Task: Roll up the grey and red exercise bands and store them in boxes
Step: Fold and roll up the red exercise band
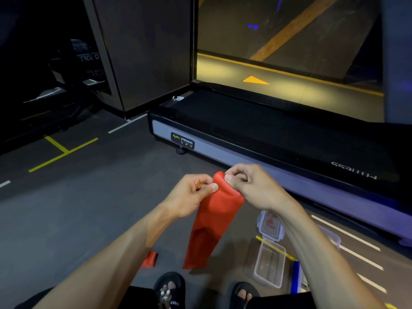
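Red exercise band (pixel 211 221) is held up in front of the person, above the floor (pixel 89 197). Its top end is bunched into a small fold between both hands; the rest hangs straight down toward the feet, and a second red piece shows low beside the left forearm.

Left hand (pixel 196 192): thumb and curled fingers pinch the band's top left edge. Right hand (pixel 247 186): fingers curled over, pinching the top right corner of the fold, thumb tucked under.

Handling, judged from the drape: thin, light, limp sheet, no stiffness of its own. It creases where pinched and would unroll if let go. Surface looks smooth and rubbery, likely grippy against skin but prone to skewing sideways as it rolls. Best hold is at the two top corners, keeping the edges level so the roll starts square.

Clear open box (pixel 270 266) sits on the floor under the right forearm, its lid (pixel 269 226) lying just beyond it. Treadmill (pixel 267 139) base runs along the far side. Grey band is not visible.
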